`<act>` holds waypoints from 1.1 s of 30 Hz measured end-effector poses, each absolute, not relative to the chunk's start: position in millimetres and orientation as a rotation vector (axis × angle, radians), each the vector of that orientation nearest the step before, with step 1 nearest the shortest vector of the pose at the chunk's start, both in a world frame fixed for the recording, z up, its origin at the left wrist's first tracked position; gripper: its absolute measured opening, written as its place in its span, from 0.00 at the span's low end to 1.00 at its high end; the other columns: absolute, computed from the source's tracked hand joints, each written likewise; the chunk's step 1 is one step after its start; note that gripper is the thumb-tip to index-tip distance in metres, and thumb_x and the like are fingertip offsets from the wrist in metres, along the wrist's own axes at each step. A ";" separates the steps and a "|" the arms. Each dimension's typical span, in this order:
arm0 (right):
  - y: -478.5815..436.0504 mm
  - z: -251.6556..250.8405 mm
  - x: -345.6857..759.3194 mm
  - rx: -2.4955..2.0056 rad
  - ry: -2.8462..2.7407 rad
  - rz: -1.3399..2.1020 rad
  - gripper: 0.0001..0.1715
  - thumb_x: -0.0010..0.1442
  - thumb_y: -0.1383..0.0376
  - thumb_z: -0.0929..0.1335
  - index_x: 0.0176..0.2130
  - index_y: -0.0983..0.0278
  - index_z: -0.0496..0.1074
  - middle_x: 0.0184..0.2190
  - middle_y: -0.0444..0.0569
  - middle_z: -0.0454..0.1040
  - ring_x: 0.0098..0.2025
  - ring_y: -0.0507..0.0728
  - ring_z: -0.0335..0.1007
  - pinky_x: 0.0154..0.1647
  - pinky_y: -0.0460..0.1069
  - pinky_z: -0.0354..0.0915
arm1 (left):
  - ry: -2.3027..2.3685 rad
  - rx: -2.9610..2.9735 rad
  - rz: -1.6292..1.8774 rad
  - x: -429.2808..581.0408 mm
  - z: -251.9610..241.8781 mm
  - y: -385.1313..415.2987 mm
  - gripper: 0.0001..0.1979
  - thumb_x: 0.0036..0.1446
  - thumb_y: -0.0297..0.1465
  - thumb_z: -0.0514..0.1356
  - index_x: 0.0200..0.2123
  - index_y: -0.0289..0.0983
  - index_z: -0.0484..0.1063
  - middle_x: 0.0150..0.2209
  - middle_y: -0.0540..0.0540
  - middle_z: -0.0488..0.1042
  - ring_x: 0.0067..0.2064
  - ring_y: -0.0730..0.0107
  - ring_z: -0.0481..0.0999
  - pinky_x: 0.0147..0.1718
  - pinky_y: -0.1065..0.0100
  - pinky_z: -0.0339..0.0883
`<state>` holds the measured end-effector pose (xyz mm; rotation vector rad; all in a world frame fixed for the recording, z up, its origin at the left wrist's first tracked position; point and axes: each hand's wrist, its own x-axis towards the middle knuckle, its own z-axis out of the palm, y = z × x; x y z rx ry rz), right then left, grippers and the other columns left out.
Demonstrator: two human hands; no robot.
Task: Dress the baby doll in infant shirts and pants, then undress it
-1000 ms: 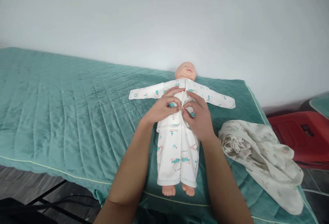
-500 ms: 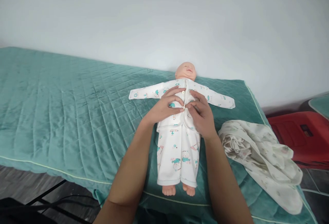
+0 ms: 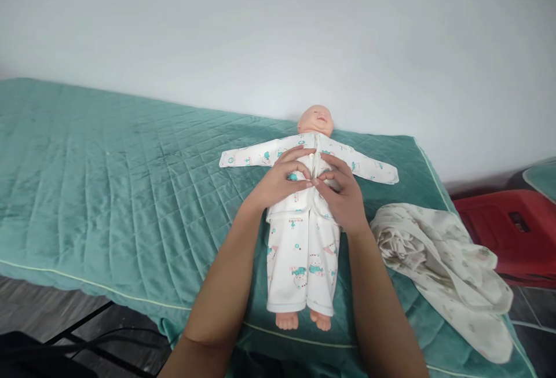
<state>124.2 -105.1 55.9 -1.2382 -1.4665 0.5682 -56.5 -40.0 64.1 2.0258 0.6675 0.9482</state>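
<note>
A baby doll [image 3: 316,119] lies on its back on the green quilted bed [image 3: 108,181], arms spread, dressed in a white printed shirt [image 3: 369,168] and matching trousers [image 3: 302,268]. My left hand [image 3: 280,183] and my right hand [image 3: 343,193] meet over the doll's chest. Thumbs and fingertips of both hands pinch the shirt's front edges together along the button line. The doll's bare feet [image 3: 303,320] stick out near the bed's front edge.
A crumpled patterned cloth [image 3: 443,262] lies on the bed to the right of the doll. A red plastic stool [image 3: 504,233] stands beyond the bed's right edge. A white wall runs behind the bed. Dark floor and a black frame show at bottom left.
My right hand has shifted slightly up and left, closing in against my left hand at the shirt's front. The doll has not moved.
</note>
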 end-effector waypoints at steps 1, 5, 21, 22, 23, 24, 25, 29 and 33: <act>-104.8 56.0 124.8 -1.212 -1.413 0.587 0.09 0.58 0.58 0.73 0.31 0.59 0.75 0.59 0.49 0.72 0.63 0.62 0.65 0.58 0.59 0.66 | 0.666 1.998 0.958 -56.7 64.0 -39.9 0.07 0.58 0.37 0.66 0.33 0.41 0.75 0.67 0.47 0.65 0.73 0.58 0.53 0.69 0.50 0.48; -102.4 55.3 130.3 -1.118 -1.008 0.670 0.11 0.58 0.57 0.73 0.30 0.61 0.74 0.53 0.49 0.77 0.53 0.60 0.73 0.56 0.57 0.66 | 0.695 1.713 1.098 -56.3 62.3 -39.6 0.07 0.57 0.36 0.66 0.32 0.40 0.74 0.63 0.46 0.70 0.68 0.57 0.64 0.67 0.51 0.53; -98.8 57.6 133.4 -1.127 -0.584 0.829 0.18 0.46 0.56 0.78 0.26 0.62 0.70 0.27 0.40 0.69 0.30 0.50 0.61 0.32 0.46 0.60 | 0.928 1.168 1.425 -47.7 53.6 -31.7 0.08 0.57 0.34 0.65 0.30 0.39 0.69 0.47 0.45 0.80 0.48 0.65 0.77 0.53 0.60 0.67; -98.8 57.7 133.4 -1.131 -0.586 0.826 0.18 0.46 0.56 0.78 0.27 0.62 0.70 0.27 0.40 0.68 0.30 0.50 0.61 0.32 0.46 0.60 | 0.925 1.174 1.422 -47.7 53.5 -31.7 0.08 0.56 0.34 0.65 0.30 0.39 0.69 0.47 0.45 0.80 0.48 0.65 0.77 0.53 0.60 0.67; -98.9 57.7 133.3 -1.137 -0.587 0.823 0.18 0.45 0.56 0.78 0.27 0.62 0.69 0.27 0.40 0.68 0.30 0.50 0.60 0.32 0.46 0.60 | 0.923 1.182 1.420 -47.6 53.3 -31.7 0.08 0.56 0.34 0.65 0.30 0.39 0.69 0.47 0.45 0.80 0.48 0.65 0.77 0.52 0.61 0.67; -98.8 57.6 133.3 -1.145 -0.585 0.823 0.18 0.45 0.55 0.78 0.27 0.62 0.69 0.27 0.40 0.68 0.30 0.50 0.60 0.32 0.47 0.60 | 0.919 1.193 1.419 -47.4 53.1 -31.5 0.08 0.55 0.34 0.66 0.31 0.39 0.69 0.47 0.45 0.80 0.48 0.66 0.77 0.52 0.61 0.67; -98.8 57.4 133.3 -1.150 -0.583 0.823 0.19 0.45 0.55 0.78 0.27 0.61 0.69 0.27 0.40 0.68 0.29 0.50 0.60 0.32 0.47 0.60 | 0.913 1.204 1.419 -47.2 52.8 -31.3 0.09 0.54 0.34 0.66 0.32 0.39 0.69 0.47 0.45 0.80 0.48 0.66 0.77 0.52 0.61 0.67; -98.5 56.0 133.7 -1.153 -0.610 0.812 0.19 0.47 0.54 0.77 0.27 0.61 0.69 0.27 0.39 0.68 0.30 0.51 0.61 0.33 0.47 0.60 | 0.907 1.233 1.423 -46.7 50.4 -29.3 0.11 0.52 0.36 0.68 0.35 0.39 0.71 0.46 0.45 0.79 0.48 0.66 0.77 0.52 0.63 0.67; -98.6 55.6 133.8 -1.143 -0.597 0.829 0.18 0.47 0.56 0.77 0.27 0.61 0.69 0.27 0.39 0.67 0.29 0.50 0.60 0.32 0.47 0.59 | 0.952 1.264 1.392 -47.8 46.9 -26.9 0.11 0.52 0.36 0.68 0.39 0.41 0.74 0.45 0.47 0.79 0.46 0.66 0.76 0.49 0.64 0.68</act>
